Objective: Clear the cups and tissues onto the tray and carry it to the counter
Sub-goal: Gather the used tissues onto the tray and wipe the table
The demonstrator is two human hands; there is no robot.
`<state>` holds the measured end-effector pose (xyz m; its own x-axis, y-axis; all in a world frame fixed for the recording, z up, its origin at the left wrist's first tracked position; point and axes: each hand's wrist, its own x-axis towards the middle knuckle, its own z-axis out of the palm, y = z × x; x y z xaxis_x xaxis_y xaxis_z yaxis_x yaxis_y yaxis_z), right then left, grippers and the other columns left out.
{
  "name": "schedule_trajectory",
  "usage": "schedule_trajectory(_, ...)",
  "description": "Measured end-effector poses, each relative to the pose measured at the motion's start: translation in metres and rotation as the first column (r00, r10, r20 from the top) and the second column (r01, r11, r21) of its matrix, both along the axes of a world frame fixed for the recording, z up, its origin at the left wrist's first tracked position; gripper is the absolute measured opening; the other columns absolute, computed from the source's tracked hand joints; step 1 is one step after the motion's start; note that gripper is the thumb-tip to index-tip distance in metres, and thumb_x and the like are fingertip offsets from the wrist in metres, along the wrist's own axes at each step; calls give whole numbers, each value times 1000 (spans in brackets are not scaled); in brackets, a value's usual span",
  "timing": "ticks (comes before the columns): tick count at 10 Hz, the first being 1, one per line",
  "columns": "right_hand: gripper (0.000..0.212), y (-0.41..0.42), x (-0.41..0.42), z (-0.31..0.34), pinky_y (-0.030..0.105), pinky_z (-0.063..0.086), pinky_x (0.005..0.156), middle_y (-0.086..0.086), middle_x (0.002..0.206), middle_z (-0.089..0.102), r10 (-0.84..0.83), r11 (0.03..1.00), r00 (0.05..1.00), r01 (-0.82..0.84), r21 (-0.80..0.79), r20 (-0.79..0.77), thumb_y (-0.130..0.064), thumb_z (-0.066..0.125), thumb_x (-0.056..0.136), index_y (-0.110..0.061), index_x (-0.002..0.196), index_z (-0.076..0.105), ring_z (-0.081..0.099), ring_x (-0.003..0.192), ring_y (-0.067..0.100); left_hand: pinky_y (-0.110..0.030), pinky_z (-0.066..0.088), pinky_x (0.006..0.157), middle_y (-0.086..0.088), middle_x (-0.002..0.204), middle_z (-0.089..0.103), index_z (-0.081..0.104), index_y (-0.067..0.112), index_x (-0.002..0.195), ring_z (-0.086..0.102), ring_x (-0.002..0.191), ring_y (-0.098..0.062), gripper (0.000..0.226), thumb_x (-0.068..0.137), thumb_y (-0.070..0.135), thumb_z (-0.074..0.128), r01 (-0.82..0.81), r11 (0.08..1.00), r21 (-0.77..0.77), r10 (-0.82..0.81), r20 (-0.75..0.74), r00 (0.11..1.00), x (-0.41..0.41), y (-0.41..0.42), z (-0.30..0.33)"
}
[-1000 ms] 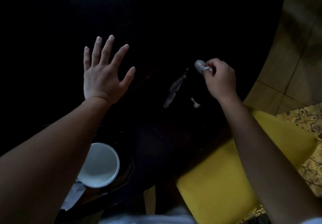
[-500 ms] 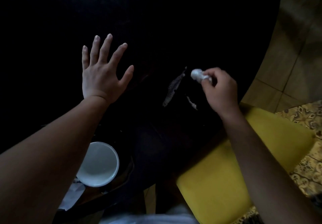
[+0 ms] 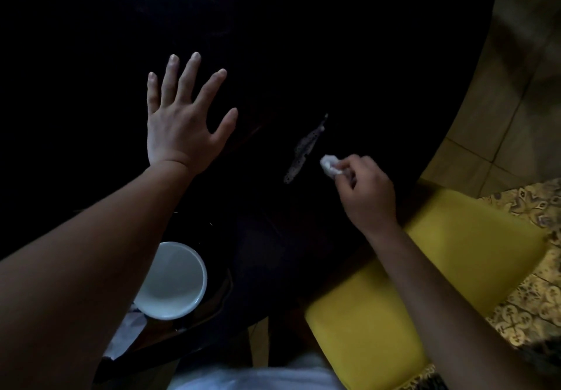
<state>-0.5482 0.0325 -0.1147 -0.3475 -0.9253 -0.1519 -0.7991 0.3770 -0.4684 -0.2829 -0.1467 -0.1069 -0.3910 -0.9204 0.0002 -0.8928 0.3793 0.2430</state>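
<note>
Right hand (image 3: pixel 368 190) pinches a balled white tissue (image 3: pixel 329 165) at its fingertips, low over the dark table (image 3: pixel 334 40) beside a pale smear (image 3: pixel 303 152), left hand (image 3: pixel 182 122) spread flat farther left, white cup (image 3: pixel 171 280) at the near edge.

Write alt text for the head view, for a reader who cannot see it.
The right hand pinches a crumpled white tissue over a dark table; the left hand lies spread flat. A white cup stands near the front edge.

Cup (image 3: pixel 171 280) on tray (image 3: pixel 212 313) left of chair (image 3: pixel 425 268), table (image 3: pixel 303 40) beyond.
</note>
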Motion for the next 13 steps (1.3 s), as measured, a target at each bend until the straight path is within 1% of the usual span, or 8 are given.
schedule_trajectory(1, 14, 4, -1, 4, 31, 42, 59, -2, 87, 56, -9, 1000, 999, 9, 1, 42, -19, 59, 91, -14, 100, 69, 60, 75, 23, -56, 3, 127, -2, 171, 17, 34, 35, 157, 6, 159, -30, 64, 101, 63, 38, -2, 1000, 6, 2, 7, 1000, -3, 0, 0)
schedule_trajectory(3, 21, -66, -22, 8, 31, 46, 72, 8, 96, 68, -141, 976, 990, 142, -165, 19, -23, 60, 92, -18, 108, 73, 65, 88, 25, -56, 3, 127, -2, 172, 16, 33, 35, 158, 5, 159, -30, 65, 100, 65, 36, -16, 1000, 20, 16, 4, 1000, -8, -1, 1)
schedule_trajectory(5, 26, -99, -27, -9, 33, 48, 76, 10, 105, 66, -98, 992, 995, 96, -81, -25, -25, 55, 93, -20, 113, 72, 64, 95, 29, -55, 2, 127, -1, 172, 15, 32, 36, 158, 4, 159, -29, 65, 100, 65, 35, -22, 999, 26, 22, 9, 1000, -11, -2, 2)
schedule_trajectory(7, 26, -29, -5, -4, 38, 52, 68, 7, 101, 60, 73, 997, 997, -72, -24, 16, -24, 53, 93, -18, 112, 70, 63, 85, 29, -55, 2, 127, -1, 172, 16, 33, 35, 158, 5, 159, -29, 65, 100, 64, 36, -19, 1000, 21, 18, 6, 1000, -9, -2, 2)
schedule_trajectory(8, 23, -2, 6, -3, 36, 53, 69, 4, 103, 60, 56, 998, 995, -54, -28, 81, -19, 55, 95, -16, 113, 69, 63, 86, 23, -56, 3, 127, -2, 171, 17, 34, 34, 158, 6, 159, -30, 64, 101, 63, 37, -14, 1000, 8, 14, -1, 1000, -9, -2, 2)
schedule_trajectory(10, 19, -50, -12, 5, 24, 40, 74, 10, 101, 65, -124, 981, 984, 141, -133, 129, -18, 59, 96, -12, 109, 71, 63, 92, 24, -55, 4, 127, -1, 171, 18, 35, 35, 157, 7, 159, -29, 64, 100, 64, 38, -19, 1000, 0, 19, 4, 1000, -10, -1, 0)
schedule_trajectory(12, 26, -98, -18, -6, 25, 38, 73, 9, 105, 65, -26, 1000, 999, 26, -11, 31, -24, 54, 94, -21, 114, 70, 63, 98, 29, -55, 4, 127, -1, 171, 18, 35, 35, 157, 7, 159, -29, 64, 100, 64, 37, -21, 1000, 3, 21, -6, 1000, -9, -1, 0)
schedule_trajectory(13, 24, -75, -12, -4, 27, 39, 72, 3, 103, 60, 40, 999, 999, -40, 17, 34, -23, 55, 95, -22, 114, 69, 61, 93, 24, -55, 3, 127, -1, 171, 18, 35, 35, 157, 7, 159, -29, 64, 100, 64, 38, -20, 1000, 5, 20, -1, 1000, -7, -1, 0)
